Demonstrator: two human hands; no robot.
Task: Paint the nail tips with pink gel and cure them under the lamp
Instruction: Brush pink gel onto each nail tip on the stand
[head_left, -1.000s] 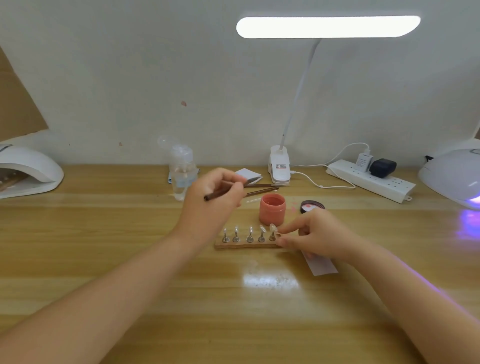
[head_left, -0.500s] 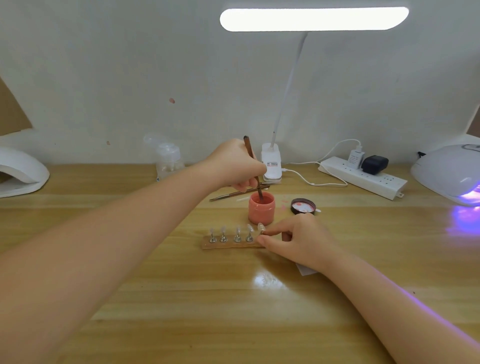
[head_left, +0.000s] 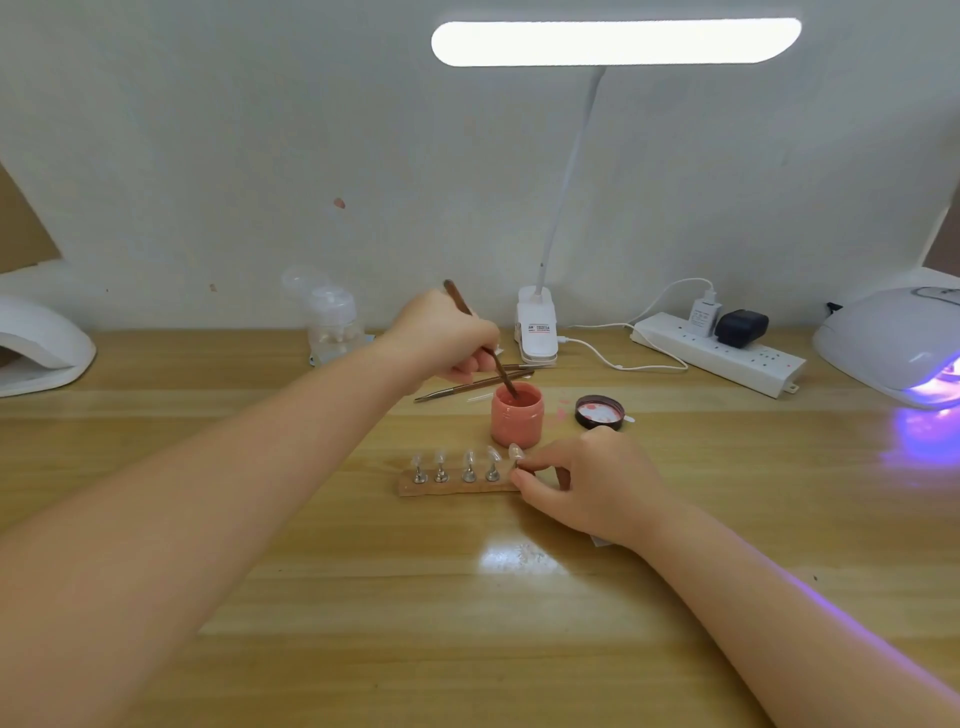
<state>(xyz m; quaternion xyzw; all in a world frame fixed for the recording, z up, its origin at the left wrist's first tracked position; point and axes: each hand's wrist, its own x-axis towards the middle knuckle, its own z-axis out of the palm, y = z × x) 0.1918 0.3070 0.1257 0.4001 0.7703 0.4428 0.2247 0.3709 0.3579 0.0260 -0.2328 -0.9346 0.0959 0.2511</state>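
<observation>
An open pink gel jar (head_left: 517, 420) stands mid-table. My left hand (head_left: 447, 335) grips a brown brush (head_left: 480, 340), whose tip dips into the jar. In front of the jar lies a wooden strip (head_left: 452, 488) with several clear nail tips (head_left: 467, 460) on metal stands. My right hand (head_left: 587, 483) pinches the rightmost stand at the strip's right end. A curing lamp (head_left: 893, 345) glows violet at the far right.
The jar's dark lid (head_left: 599, 411) lies right of the jar. Two more brushes (head_left: 472, 384) lie behind it. A clear bottle (head_left: 330, 325), a desk lamp clip (head_left: 537, 332), a power strip (head_left: 719, 353) and a second curing lamp (head_left: 36, 345) line the back wall.
My left hand swung the brush from above the nail strip back to the jar and dipped its tip in. My right hand kept its hold at the strip's right end.
</observation>
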